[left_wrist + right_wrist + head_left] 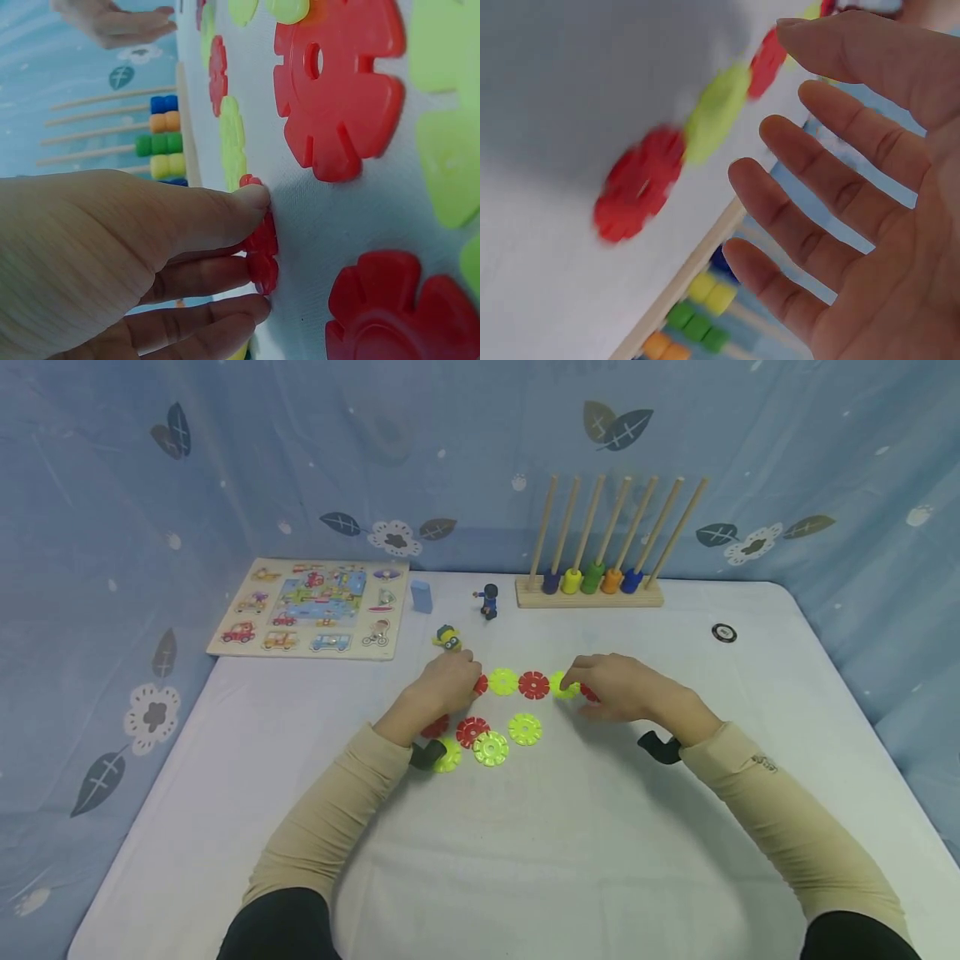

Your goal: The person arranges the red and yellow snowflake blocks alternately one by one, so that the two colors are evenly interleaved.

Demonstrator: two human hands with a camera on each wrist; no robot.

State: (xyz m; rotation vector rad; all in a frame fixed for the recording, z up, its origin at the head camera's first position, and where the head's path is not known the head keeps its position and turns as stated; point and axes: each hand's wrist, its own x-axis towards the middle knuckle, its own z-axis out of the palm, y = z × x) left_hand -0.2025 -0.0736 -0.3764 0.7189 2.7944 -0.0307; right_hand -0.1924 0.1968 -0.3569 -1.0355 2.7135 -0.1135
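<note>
Flat plastic flower discs form a row in the head view. My left hand [444, 681] is at its left end, pinching a red flower disc [262, 238] between thumb and fingers. Beyond it come a yellow-green disc [502, 682], a red disc [534, 685] and another yellow-green disc [564, 686]. My right hand [621, 687] hovers over the right end with fingers spread and nothing held. A red disc [639, 184] lies apart from those fingers in the right wrist view. Nearer me lie several loose discs, including a red one [472, 732] and a yellow-green one [525, 729].
A peg stand [590, 598] with coloured beads stands at the back. Left of it are a small dark-haired figure [489, 602], a blue block [422, 597] and a picture puzzle board [300, 653]. A yellow toy figure [447, 637] lies beyond my left hand; a black ring-shaped piece [723, 632] lies right.
</note>
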